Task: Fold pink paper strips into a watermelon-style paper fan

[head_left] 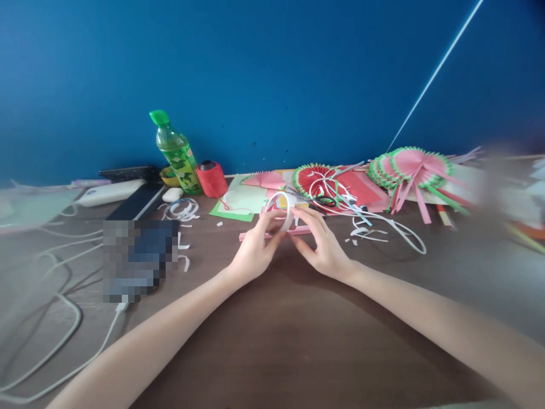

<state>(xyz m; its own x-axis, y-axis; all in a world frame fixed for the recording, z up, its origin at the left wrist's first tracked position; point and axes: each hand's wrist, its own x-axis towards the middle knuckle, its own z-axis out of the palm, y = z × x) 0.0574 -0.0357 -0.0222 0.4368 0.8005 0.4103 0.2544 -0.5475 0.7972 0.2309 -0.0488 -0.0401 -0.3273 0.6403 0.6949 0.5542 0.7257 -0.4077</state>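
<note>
Between my hands, a little above the table, a narrow white ring that looks like a roll of tape [289, 214] stands on edge. My left hand [258, 245] closes its fingers and thumb on the roll's left and lower side. From the other side, the fingertips of my right hand [326, 247] pinch at the roll's rim; its thumb sits lower, near the left thumb. A folded pink paper strip [303, 230] lies on the table behind the hands. Black-handled scissors [326, 201] rest just beyond, partly under white cord.
A green-capped bottle [177, 156] and a red spool of thread [212, 180] stand at the back left. Pleated pink-green paper fans [413, 167] lie back right. Tangled white cable [404, 230] sits before them. A pixelated phone-like device [142, 258] with a charging cable is left.
</note>
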